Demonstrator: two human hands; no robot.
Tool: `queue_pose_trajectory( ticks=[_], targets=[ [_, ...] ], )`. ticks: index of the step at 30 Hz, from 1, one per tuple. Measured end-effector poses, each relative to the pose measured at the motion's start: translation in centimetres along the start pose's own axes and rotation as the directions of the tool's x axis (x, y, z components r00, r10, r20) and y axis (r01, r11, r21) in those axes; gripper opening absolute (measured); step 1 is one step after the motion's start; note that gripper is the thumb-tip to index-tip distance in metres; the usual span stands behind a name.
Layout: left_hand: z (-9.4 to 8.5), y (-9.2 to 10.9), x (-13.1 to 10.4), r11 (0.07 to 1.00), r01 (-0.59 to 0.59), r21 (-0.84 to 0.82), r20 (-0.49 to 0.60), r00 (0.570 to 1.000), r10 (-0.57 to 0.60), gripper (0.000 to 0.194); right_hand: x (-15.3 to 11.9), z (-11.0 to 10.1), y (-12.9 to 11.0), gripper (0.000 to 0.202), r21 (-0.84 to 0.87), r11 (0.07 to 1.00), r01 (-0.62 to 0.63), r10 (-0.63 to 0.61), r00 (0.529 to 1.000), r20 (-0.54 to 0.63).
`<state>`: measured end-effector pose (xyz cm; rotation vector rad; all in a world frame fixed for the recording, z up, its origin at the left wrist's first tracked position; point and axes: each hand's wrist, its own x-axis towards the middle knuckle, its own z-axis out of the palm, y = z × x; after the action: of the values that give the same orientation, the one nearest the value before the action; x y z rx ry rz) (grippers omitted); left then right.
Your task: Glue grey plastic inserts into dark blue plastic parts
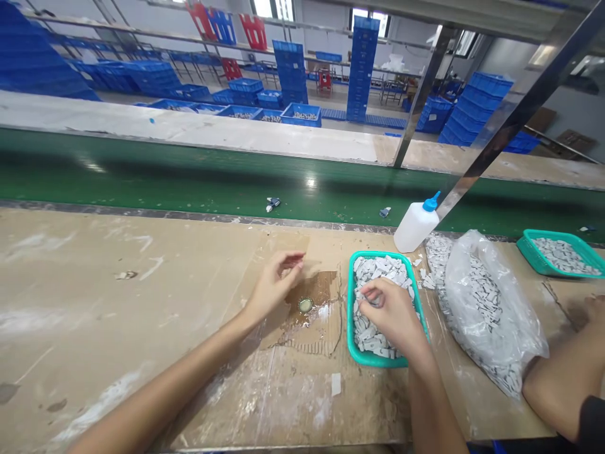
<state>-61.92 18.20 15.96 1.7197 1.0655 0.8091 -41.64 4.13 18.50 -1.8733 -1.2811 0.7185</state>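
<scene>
My left hand (276, 280) is held above the cardboard, its fingers curled toward the thumb; whatever they hold, if anything, is hidden. Just right of it, a small round pool of clear liquid (305, 306) lies on a wet brown patch of torn cardboard (326, 337). My right hand (390, 312) is over a green plastic basket (350, 315) filled with small grey-white plastic pieces (385, 268). Its thumb and fingers are closed in a pinch among those pieces, and I cannot make out what is between the tips.
Behind the basket stands a white squeeze bottle (416, 227) with a blue nozzle. A clear bag of pieces (496, 309) and another green basket (529, 252) lie right, near another person's arm (567, 372). Small dark-and-white parts (273, 203) rest on the green conveyor belt (198, 183).
</scene>
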Motion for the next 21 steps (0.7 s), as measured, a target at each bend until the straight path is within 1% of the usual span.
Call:
queue_pose_trajectory(
  ticks=[1, 3, 5, 6, 7, 9, 11, 13, 15, 18, 19, 21],
  targets=[
    [0.3, 0.4, -1.0, 0.999, -0.018, -0.046, 0.043, 0.999, 0.02, 0.031, 0.1, 0.0, -0.1, 0.006, 0.148, 0.989, -0.017, 0.018, 1.0, -0.003],
    [1.1, 1.0, -2.6, 0.985, -0.077, -0.154, 0.153, 0.983, 0.101, 0.029, 0.2, 0.0, -0.3, 0.013, 0.418, 0.906, -0.062, 0.053, 0.998, 0.033],
    [1.9, 1.3, -3.7, 0.953, -0.171, -0.25, 0.242, 0.942, 0.232, 0.031, 0.2, 0.2, -0.7, 0.024, 0.591, 0.801, -0.096, 0.051, 0.994, 0.093],
    [2.2, 1.4, -4.1, 0.934, -0.233, -0.272, 0.259, 0.917, 0.304, 0.035, 0.3, 0.4, -0.9, 0.029, 0.639, 0.762, -0.109, 0.039, 0.992, 0.123],
    [2.4, 1.4, -4.3, 0.914, -0.306, -0.268, 0.253, 0.893, 0.373, 0.038, 0.3, 0.6, -1.2, 0.031, 0.666, 0.736, -0.121, 0.023, 0.988, 0.154],
    [2.5, 1.3, -4.6, 0.872, -0.447, -0.199, 0.186, 0.856, 0.482, 0.036, 0.3, 1.3, -1.7, 0.03, 0.687, 0.713, -0.141, -0.011, 0.977, 0.212],
    [2.2, 1.2, -4.6, 0.843, -0.524, -0.125, 0.108, 0.837, 0.536, 0.029, 0.4, 2.0, -2.1, 0.028, 0.684, 0.713, -0.154, -0.033, 0.967, 0.253],
    [1.6, 1.0, -4.5, 0.843, -0.526, -0.115, 0.052, 0.844, 0.534, 0.021, 0.6, 2.7, -2.5, 0.028, 0.659, 0.737, -0.146, -0.047, 0.963, 0.266],
    [1.0, 0.8, -4.3, 0.873, -0.465, -0.149, 0.038, 0.879, 0.475, 0.014, 0.7, 3.5, -2.7, 0.027, 0.626, 0.772, -0.108, -0.06, 0.969, 0.241],
    [0.3, 0.6, -3.9, 0.935, -0.291, -0.202, 0.052, 0.95, 0.307, 0.011, 0.8, 4.7, -3.0, 0.026, 0.557, 0.829, -0.045, -0.061, 0.983, 0.171],
    [0.1, 0.5, -3.8, 0.949, -0.229, -0.215, 0.06, 0.967, 0.247, 0.013, 0.8, 5.0, -3.1, 0.026, 0.526, 0.85, -0.03, -0.058, 0.987, 0.151],
    [-0.2, 0.4, -3.5, 0.963, -0.147, -0.226, 0.076, 0.983, 0.168, 0.016, 0.9, 5.6, -3.3, 0.026, 0.472, 0.881, -0.018, -0.057, 0.988, 0.144]
  ],
)
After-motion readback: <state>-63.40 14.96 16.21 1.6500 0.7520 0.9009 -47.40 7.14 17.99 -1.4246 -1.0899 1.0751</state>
